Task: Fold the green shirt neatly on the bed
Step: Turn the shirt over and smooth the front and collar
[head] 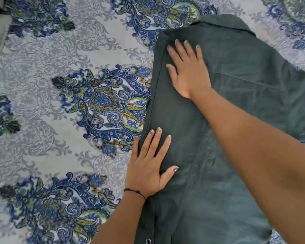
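Down on the patterned bedspread (51,111), both hands press flat on the green shirt (236,124). The left hand (150,166) sits at its near edge, fingers straight and spread, gripping nothing. The right hand (187,69) lies farther up toward the collar, palm down, fingers splayed, forearm crossing the cloth. A dark thread bracelet (135,191) circles the left wrist, and the bedspread's paisley print runs off to the left of both hands.

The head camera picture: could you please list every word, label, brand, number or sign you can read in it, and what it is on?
None can be read.
The green shirt shows plain cloth, no tag or print.
The bedspread bears only a paisley pattern.
The metal snap on the shirt is too small to show any marking.
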